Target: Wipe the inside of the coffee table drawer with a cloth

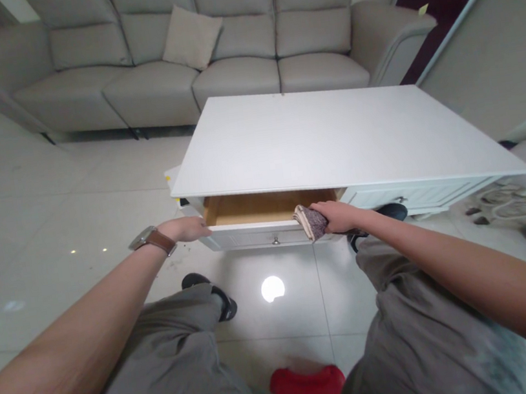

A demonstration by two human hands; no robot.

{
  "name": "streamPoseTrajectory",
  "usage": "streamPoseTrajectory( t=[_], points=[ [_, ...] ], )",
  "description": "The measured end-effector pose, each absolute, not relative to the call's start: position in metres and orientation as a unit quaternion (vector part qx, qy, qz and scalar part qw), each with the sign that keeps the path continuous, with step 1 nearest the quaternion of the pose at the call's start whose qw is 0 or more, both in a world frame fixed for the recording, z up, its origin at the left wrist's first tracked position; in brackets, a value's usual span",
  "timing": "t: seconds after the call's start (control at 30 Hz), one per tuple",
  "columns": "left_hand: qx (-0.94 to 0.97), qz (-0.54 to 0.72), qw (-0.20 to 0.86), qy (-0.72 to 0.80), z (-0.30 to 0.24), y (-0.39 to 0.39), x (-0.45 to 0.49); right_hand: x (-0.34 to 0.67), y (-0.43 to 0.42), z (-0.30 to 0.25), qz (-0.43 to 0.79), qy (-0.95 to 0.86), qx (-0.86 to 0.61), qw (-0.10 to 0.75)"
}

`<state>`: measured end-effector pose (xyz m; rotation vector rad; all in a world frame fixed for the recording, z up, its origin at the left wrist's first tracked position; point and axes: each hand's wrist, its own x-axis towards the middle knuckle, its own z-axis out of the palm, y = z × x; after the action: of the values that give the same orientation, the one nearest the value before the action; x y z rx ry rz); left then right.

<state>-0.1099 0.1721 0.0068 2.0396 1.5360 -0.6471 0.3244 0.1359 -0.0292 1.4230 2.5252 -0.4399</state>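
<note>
A white coffee table (332,135) stands in front of me with its left drawer (258,231) pulled partly out, showing a bare wooden inside. My left hand (186,228), with a brown-strapped watch on the wrist, grips the drawer's front edge at its left corner. My right hand (339,215) is closed on a brownish folded cloth (310,221) that rests on the drawer's front rim near its right end. A small metal knob (276,241) sits in the middle of the drawer front.
A grey sectional sofa (204,55) with a cushion (191,36) stands behind the table. A second, closed drawer (414,196) is on the right. Cables and clutter (524,212) lie on the tiled floor at right. A red object (309,389) sits between my knees.
</note>
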Motion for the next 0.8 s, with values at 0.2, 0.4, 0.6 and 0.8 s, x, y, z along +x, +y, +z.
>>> streamPoseTrajectory(
  t=[0.2,0.4,0.6,0.8],
  points=[
    [0.741,-0.241,0.272,0.565,0.0061,0.1724,-0.1100,0.3244,0.1362,-0.0295,-0.152,0.856,0.483,0.105],
    [0.738,-0.253,0.261,0.568,0.0080,0.1708,-0.1087,0.3261,0.1381,-0.0324,-0.155,0.858,0.478,0.104],
    [0.742,-0.256,0.246,0.568,0.0057,0.1714,-0.1096,0.3281,0.1396,-0.0365,-0.155,0.855,0.483,0.108],
    [0.745,-0.256,0.246,0.565,0.0009,0.1745,-0.1132,0.3279,0.1396,-0.0362,-0.157,0.856,0.481,0.108]
  ],
)
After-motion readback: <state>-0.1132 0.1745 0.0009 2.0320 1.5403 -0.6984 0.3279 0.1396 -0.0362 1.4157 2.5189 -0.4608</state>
